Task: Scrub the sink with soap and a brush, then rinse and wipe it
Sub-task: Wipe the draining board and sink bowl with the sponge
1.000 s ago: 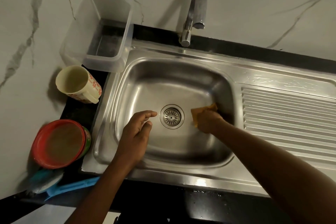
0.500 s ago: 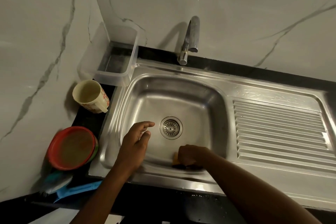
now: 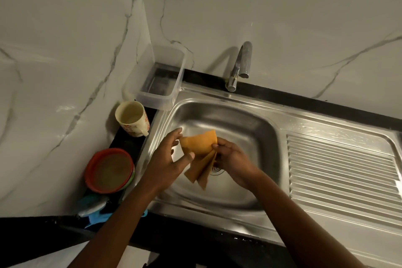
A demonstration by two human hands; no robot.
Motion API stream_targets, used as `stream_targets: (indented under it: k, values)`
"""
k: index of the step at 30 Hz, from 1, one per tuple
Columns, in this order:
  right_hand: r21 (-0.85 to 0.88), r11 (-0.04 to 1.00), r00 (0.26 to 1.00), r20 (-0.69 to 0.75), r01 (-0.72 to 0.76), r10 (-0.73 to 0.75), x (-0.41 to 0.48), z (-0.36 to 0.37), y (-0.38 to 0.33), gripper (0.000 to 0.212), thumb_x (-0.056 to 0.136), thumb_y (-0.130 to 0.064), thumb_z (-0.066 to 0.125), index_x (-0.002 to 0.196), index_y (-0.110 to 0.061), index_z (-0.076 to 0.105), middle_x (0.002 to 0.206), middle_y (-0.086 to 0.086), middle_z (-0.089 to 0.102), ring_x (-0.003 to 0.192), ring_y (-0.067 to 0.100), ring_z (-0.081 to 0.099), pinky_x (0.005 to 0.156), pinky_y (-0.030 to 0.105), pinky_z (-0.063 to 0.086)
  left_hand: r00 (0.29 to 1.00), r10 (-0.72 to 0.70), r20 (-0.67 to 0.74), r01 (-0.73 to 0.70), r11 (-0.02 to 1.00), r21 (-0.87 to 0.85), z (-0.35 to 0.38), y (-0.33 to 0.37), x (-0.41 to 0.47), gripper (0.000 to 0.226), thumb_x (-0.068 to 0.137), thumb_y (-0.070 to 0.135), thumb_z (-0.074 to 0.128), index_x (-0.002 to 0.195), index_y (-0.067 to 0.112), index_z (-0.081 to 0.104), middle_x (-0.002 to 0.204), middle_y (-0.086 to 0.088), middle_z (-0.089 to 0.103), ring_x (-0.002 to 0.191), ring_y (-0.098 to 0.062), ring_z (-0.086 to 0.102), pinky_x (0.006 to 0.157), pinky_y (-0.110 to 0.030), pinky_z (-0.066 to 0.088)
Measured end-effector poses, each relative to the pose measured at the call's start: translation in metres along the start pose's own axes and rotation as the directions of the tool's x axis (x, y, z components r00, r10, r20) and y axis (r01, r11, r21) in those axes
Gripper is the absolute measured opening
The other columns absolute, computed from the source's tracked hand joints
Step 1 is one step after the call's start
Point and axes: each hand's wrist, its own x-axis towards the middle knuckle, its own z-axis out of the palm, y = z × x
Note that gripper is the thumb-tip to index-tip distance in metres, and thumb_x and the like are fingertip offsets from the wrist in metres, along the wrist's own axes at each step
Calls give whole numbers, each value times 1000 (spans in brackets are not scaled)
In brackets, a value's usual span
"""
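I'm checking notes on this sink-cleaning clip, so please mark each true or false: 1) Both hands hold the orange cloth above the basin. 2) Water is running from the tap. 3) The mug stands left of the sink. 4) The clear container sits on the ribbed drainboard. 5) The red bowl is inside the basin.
1) True: the left hand and right hand both hold the orange cloth over the basin.
2) False: no stream shows at the tap.
3) True: the mug stands there.
4) False: the clear container sits at the back left corner, away from the drainboard.
5) False: the red bowl rests on the counter, left.
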Motion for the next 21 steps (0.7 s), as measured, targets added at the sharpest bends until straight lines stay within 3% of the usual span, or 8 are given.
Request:
stream_targets:
  k: [3,6,8,12,18,21]
  values:
    - [204,979,999,28,27,-33,-2,13,-29,37,109,-21,46,142,-10,59,133,21,65,122,40,62,106,57,48,1000,13,18,-14,999,35,-10,11,5,89,75,64,76,154,42,40,148,22,53,135,2,50,110,-26,41]
    - [384,923,992,94,38,-80,-1,23,-54,42,110,-22,44,151,-14,50,146,20,58,133,44,56,109,65,45,998,43,-34,-41,998,44,-17,24,10,43,92,48,74,132,36,63,124,20,70,120,0,63,107,-36,52]
    - [447,895,990,119,12,-73,3,29,-65,44,110,-22,44,153,-15,47,148,20,57,135,45,55,109,66,44,993,85,-83,-79,995,64,-22,34,14,17,97,43,67,108,30,71,104,13,76,101,-5,71,93,-40,60]
    - [406,913,974,194,27,-115,6,37,-81,43,111,-22,43,153,-17,45,150,19,56,136,43,54,111,67,42,981,103,-167,-86,991,107,-32,42,22,20,104,28,65,84,30,65,87,6,73,82,-10,71,72,-33,54]
    - [215,970,964,214,110,-157,21,48,-85,50,107,-7,50,153,-24,46,147,13,58,131,39,60,100,69,50,977,60,-202,-39,994,104,-51,45,36,15,105,38,62,106,25,68,106,3,75,97,-15,72,87,-47,63]
    - [226,966,970,178,124,-166,36,57,-97,49,108,-8,49,154,-23,45,146,14,59,126,35,64,92,56,60,973,48,-226,-35,998,58,-61,50,43,16,103,42,62,115,31,66,115,4,74,102,-16,72,91,-51,63]
